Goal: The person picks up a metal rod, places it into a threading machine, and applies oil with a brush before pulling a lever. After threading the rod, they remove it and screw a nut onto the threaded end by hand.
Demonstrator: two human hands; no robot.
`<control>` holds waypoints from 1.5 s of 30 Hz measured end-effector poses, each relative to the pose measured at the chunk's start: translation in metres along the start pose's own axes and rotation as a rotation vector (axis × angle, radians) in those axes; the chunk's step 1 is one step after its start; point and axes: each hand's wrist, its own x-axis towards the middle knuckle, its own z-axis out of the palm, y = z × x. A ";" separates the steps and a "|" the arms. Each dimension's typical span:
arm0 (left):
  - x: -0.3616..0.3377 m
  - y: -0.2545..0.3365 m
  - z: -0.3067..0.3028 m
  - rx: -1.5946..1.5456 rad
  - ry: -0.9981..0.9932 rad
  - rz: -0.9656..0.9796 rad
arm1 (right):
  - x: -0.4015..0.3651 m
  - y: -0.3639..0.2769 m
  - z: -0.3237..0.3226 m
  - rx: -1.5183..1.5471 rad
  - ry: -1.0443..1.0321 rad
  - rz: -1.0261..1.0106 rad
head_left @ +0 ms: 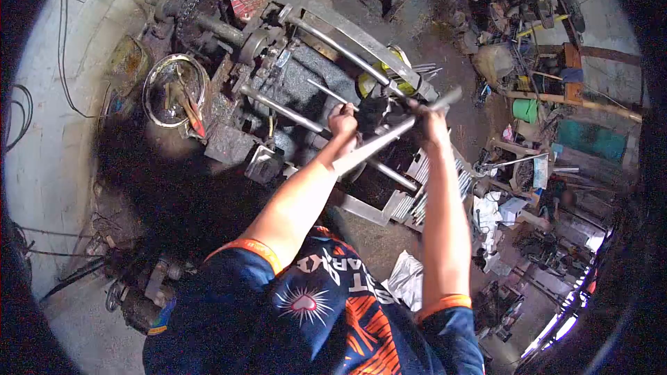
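Note:
My left hand (342, 122) is closed around a thin metal rod (322, 88), whose free end points up and left over the machine bed. My right hand (434, 127) is wrapped about a long pale metal bar (379, 140); the bar slants from beside my left wrist to past my right fingers, where its end is blurred. Both hands are above a greasy machine with two parallel steel guide rods (285, 108). Several thin metal rods (420, 198) lie together on the machine's right side, below my right hand.
A round pan (175, 90) with a red-tipped tool stands left of the machine. A yellow-green object (396, 62) sits behind the guide rods. To the right are a green container (525, 110), cluttered parts and white cloth (488, 219). Cables run along the left wall.

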 end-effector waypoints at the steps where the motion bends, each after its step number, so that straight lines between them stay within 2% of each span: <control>1: 0.008 -0.013 0.005 -0.007 0.024 0.039 | -0.019 -0.032 0.006 -0.157 -0.130 -0.085; 2: 0.005 -0.006 0.006 -0.153 0.007 -0.088 | -0.031 -0.053 0.013 -0.399 -0.238 -0.251; 4: 0.014 -0.013 0.003 -0.125 -0.055 -0.077 | -0.041 -0.065 0.029 -0.787 -0.382 -0.614; 5: 0.016 -0.018 0.001 -0.100 -0.124 -0.063 | -0.052 -0.063 0.034 -0.868 -0.377 -0.613; 7: 0.017 -0.018 -0.002 -0.147 -0.167 -0.131 | -0.085 -0.071 0.057 -1.044 -0.276 -0.355; 8: 0.017 -0.016 -0.005 -0.200 -0.204 -0.194 | -0.084 -0.055 0.054 -1.062 -0.199 -0.540; 9: 0.018 -0.014 -0.006 -0.255 -0.240 -0.256 | -0.104 -0.052 0.061 -1.140 0.028 -0.578; 11: 0.037 -0.038 0.000 -0.027 -0.139 -0.010 | -0.111 -0.024 0.052 -1.066 0.383 -0.711; 13: 0.028 -0.022 0.002 0.005 -0.097 -0.060 | -0.126 -0.011 0.046 -1.000 0.460 -0.473; 15: 0.024 -0.008 0.006 -0.322 -0.043 -0.276 | -0.138 0.002 0.036 -0.982 0.448 -0.447; 16: 0.024 0.003 0.002 -0.261 -0.036 -0.382 | -0.143 0.007 0.029 -1.119 0.481 -0.566; 17: 0.048 -0.022 0.002 -0.284 -0.113 -0.178 | -0.148 0.009 0.024 -1.102 0.512 -0.611; 19: 0.050 0.003 -0.008 -0.149 -0.063 -0.129 | -0.157 0.015 0.018 -1.093 0.550 -0.566; 20: 0.062 -0.007 -0.007 -0.382 -0.109 -0.113 | -0.163 0.016 0.015 -1.040 0.493 -0.607; 21: 0.069 -0.009 -0.016 -0.247 -0.186 -0.138 | -0.165 0.020 0.015 -1.034 0.493 -0.609; 23: 0.078 -0.014 -0.015 -0.166 -0.228 -0.032 | -0.166 0.036 0.017 -0.631 0.295 -0.450; 24: 0.075 -0.009 -0.016 -0.289 -0.263 -0.072 | -0.166 0.038 0.025 -0.442 0.216 -0.338; 25: 0.074 -0.002 -0.016 -0.286 -0.264 -0.068 | -0.166 0.039 0.033 -0.301 0.140 -0.280; 27: 0.074 0.009 -0.021 -0.185 -0.315 -0.080 | -0.179 0.023 0.043 -0.275 0.027 -0.127; 28: 0.075 0.013 -0.025 -0.184 -0.361 -0.140 | -0.176 0.020 0.042 -0.419 0.086 -0.266; 29: 0.073 0.016 -0.027 -0.181 -0.360 -0.131 | -0.169 0.021 0.033 -0.402 0.055 -0.291; 31: 0.073 0.015 -0.028 -0.262 -0.411 -0.201 | -0.163 0.016 0.019 -0.722 0.011 -0.306; 32: 0.075 0.015 -0.029 -0.229 -0.450 -0.202 | -0.162 0.011 0.015 -0.786 0.031 -0.226; 33: 0.075 0.018 -0.030 -0.230 -0.452 -0.196 | -0.153 0.022 0.004 -0.804 0.033 -0.312; 35: 0.073 0.020 -0.031 -0.147 -0.477 -0.175 | -0.143 0.029 -0.009 -0.886 0.054 -0.360; 38: 0.063 0.027 -0.036 -0.142 -0.501 -0.171 | -0.147 0.021 -0.011 -0.788 0.019 -0.259; 41: 0.050 0.029 -0.043 -0.223 -0.481 -0.164 | -0.131 0.048 -0.025 -0.693 0.023 -0.244; 42: 0.047 0.029 -0.043 -0.192 -0.484 -0.085 | -0.140 0.032 -0.020 -0.626 0.018 -0.071; 44: 0.037 0.027 -0.047 -0.170 -0.474 0.071 | -0.143 0.027 -0.020 -0.625 0.020 -0.068; 45: 0.036 0.026 -0.050 -0.162 -0.480 0.076 | -0.144 0.026 -0.023 -0.629 0.026 -0.062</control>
